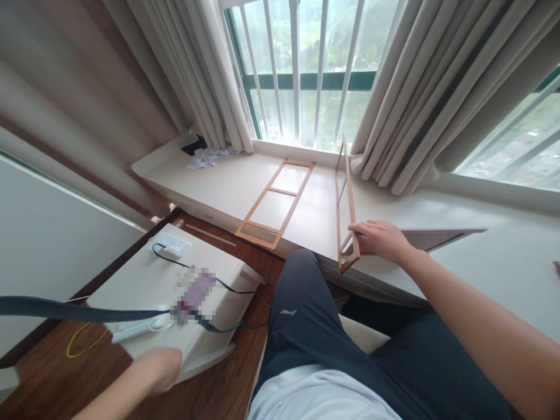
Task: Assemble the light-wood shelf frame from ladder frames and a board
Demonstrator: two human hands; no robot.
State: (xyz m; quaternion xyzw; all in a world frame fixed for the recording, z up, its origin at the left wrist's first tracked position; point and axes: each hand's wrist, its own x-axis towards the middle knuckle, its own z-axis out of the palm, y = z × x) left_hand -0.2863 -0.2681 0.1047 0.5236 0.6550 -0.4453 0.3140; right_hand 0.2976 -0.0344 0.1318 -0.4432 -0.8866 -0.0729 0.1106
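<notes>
Nearest, the left hand [153, 368] is hanging blurred beside the white box [144, 280]; I cannot tell its fingers' state. Beyond the knee, the right hand [381, 239] is pinching the upright wooden frame [345, 204] on the counter [219, 184], right of the flat frame [275, 204]. Judging by this, positioning is underway; steadying comes next.

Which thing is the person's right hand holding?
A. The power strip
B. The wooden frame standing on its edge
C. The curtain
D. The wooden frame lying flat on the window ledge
B: the right hand grips the near end of the upright wooden frame on the ledge.
</notes>
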